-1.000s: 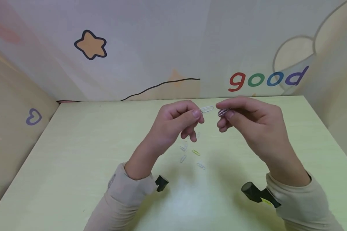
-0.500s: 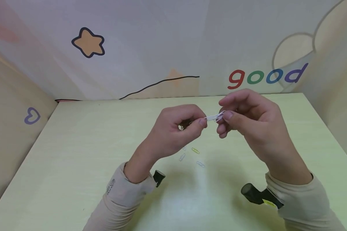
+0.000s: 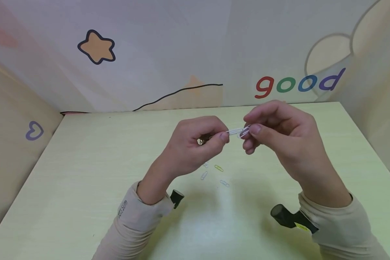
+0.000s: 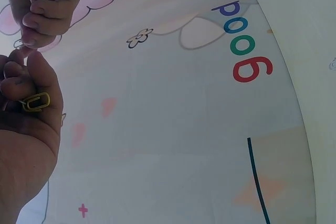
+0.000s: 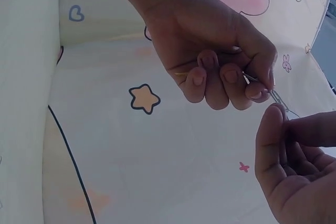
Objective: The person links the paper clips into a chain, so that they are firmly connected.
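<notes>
My left hand point(image 3: 196, 146) pinches a white paper clip point(image 3: 234, 132) between thumb and forefinger, its free end pointing right. Inside that hand's curled fingers is a yellow paper clip point(image 4: 37, 102), seen in the left wrist view. Thumb and fingers of my right hand point(image 3: 286, 141) pinch another pale paper clip point(image 3: 243, 133), partly covered by the thumb. The two clips overlap end to end between the hands, held up over the table; I cannot tell whether they are hooked together.
On the pale green table point(image 3: 94, 173), below the hands, lie a yellow-green paper clip point(image 3: 219, 168), a white paper clip point(image 3: 224, 183) and more pale clips partly behind my left hand. A printed wall point(image 3: 169, 54) stands at the table's back edge.
A second ago the two held clips were apart; now their ends overlap. My left hand has lowered slightly and its loose fingers have curled in. The right hand has stayed nearly in place.
</notes>
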### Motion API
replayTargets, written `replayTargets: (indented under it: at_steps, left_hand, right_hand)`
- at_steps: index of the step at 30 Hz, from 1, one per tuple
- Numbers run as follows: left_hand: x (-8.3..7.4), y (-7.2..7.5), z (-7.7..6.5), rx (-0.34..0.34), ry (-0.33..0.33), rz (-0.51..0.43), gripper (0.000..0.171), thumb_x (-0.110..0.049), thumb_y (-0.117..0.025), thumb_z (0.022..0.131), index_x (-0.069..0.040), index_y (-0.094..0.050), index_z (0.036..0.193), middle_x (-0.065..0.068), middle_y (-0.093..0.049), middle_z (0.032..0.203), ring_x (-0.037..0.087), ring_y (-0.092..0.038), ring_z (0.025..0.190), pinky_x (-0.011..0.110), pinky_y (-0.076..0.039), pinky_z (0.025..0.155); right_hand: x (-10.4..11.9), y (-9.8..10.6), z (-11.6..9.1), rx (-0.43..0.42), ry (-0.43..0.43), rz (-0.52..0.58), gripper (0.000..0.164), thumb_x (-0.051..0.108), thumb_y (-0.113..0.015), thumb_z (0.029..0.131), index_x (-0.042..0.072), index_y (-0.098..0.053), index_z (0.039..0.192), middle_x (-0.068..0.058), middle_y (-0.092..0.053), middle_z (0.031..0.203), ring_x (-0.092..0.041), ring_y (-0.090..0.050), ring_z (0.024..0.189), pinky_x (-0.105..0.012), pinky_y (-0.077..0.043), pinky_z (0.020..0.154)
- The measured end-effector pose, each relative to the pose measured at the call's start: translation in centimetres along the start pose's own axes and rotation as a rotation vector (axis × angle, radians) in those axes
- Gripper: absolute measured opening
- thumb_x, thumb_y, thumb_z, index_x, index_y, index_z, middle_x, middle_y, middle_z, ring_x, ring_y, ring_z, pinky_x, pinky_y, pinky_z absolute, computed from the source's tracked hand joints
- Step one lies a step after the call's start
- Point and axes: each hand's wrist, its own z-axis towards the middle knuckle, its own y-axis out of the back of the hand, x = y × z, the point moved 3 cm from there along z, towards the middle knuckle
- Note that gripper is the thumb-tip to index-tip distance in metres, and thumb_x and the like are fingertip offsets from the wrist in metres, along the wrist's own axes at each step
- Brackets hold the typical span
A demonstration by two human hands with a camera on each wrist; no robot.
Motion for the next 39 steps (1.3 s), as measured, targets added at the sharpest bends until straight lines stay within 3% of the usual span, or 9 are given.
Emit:
replayTargets:
  at_steps: [7, 11, 18, 22, 25, 30, 39]
  left_hand:
    - [-0.2, 0.0, -0.1, -0.028, 0.090, 0.001, 0.018, -0.004, -0.056, 0.095, -0.006, -0.065, 0.080, -0.006, -0.050, 0.068, 0.014, -0.042, 0.056, 0.028, -0.033, 0.050]
    - [-0.3, 0.0, -0.2, -0.047, 0.122, -0.017, 0.019, -0.006, -0.055, 0.096, -0.006, -0.065, 0.080, -0.005, -0.050, 0.068, 0.015, -0.041, 0.055, 0.029, -0.032, 0.049]
    - [-0.3, 0.0, -0.2, -0.123, 0.040, -0.037, 0.019, -0.007, -0.054, 0.095, -0.001, -0.064, 0.080, -0.003, -0.048, 0.064, 0.015, -0.039, 0.052, 0.029, -0.033, 0.049]
    - [-0.3, -0.4, -0.2, -0.125, 0.052, -0.044, 0.018, -0.006, -0.055, 0.094, -0.002, -0.064, 0.079, -0.004, -0.047, 0.063, 0.015, -0.038, 0.053, 0.028, -0.032, 0.049]
    - [-0.3, -0.7, -0.1, -0.123, 0.075, -0.005, 0.018, -0.005, -0.056, 0.094, -0.004, -0.063, 0.078, -0.005, -0.047, 0.063, 0.014, -0.038, 0.054, 0.027, -0.031, 0.049]
    - [-0.3, -0.8, -0.2, -0.162, 0.055, 0.066, 0.018, -0.003, -0.057, 0.093, -0.006, -0.062, 0.076, -0.006, -0.047, 0.063, 0.012, -0.038, 0.054, 0.026, -0.031, 0.049]
    - [-0.4, -1.1, -0.1, -0.245, -0.002, 0.225, 0.020, 0.002, -0.058, 0.087, -0.008, -0.060, 0.069, -0.005, -0.045, 0.062, 0.009, -0.038, 0.055, 0.023, -0.030, 0.049]
  right_hand:
    - [0.3, -0.4, -0.3, -0.130, 0.138, -0.235, 0.014, -0.017, -0.063, 0.089, -0.014, -0.066, 0.102, -0.019, -0.070, 0.087, -0.024, -0.067, 0.065, -0.029, -0.059, 0.066]
    - [0.3, -0.6, -0.3, -0.172, 0.216, -0.278, 0.014, -0.017, -0.064, 0.088, -0.013, -0.068, 0.101, -0.015, -0.072, 0.086, -0.022, -0.066, 0.063, -0.026, -0.058, 0.065]
    - [0.3, -0.7, -0.3, -0.223, 0.249, -0.343, 0.014, -0.016, -0.065, 0.088, -0.012, -0.069, 0.101, -0.014, -0.072, 0.087, -0.021, -0.066, 0.063, -0.025, -0.058, 0.065]
    - [0.1, -1.1, -0.4, -0.235, 0.230, -0.350, 0.018, -0.015, -0.066, 0.088, -0.011, -0.070, 0.106, -0.016, -0.073, 0.091, -0.020, -0.067, 0.061, -0.026, -0.058, 0.061]
    - [0.0, -1.6, -0.5, -0.224, 0.219, -0.335, 0.023, -0.015, -0.065, 0.088, -0.010, -0.069, 0.110, -0.016, -0.074, 0.093, -0.020, -0.067, 0.057, -0.026, -0.058, 0.057]
    - [0.0, -2.0, -0.6, -0.218, 0.236, -0.332, 0.024, -0.015, -0.063, 0.089, -0.010, -0.069, 0.111, -0.015, -0.074, 0.092, -0.020, -0.065, 0.053, -0.025, -0.057, 0.055]
    - [-0.1, -2.1, -0.6, -0.271, 0.275, -0.526, 0.026, -0.013, -0.064, 0.088, -0.004, -0.070, 0.111, -0.008, -0.073, 0.084, -0.014, -0.062, 0.052, -0.024, -0.055, 0.054]
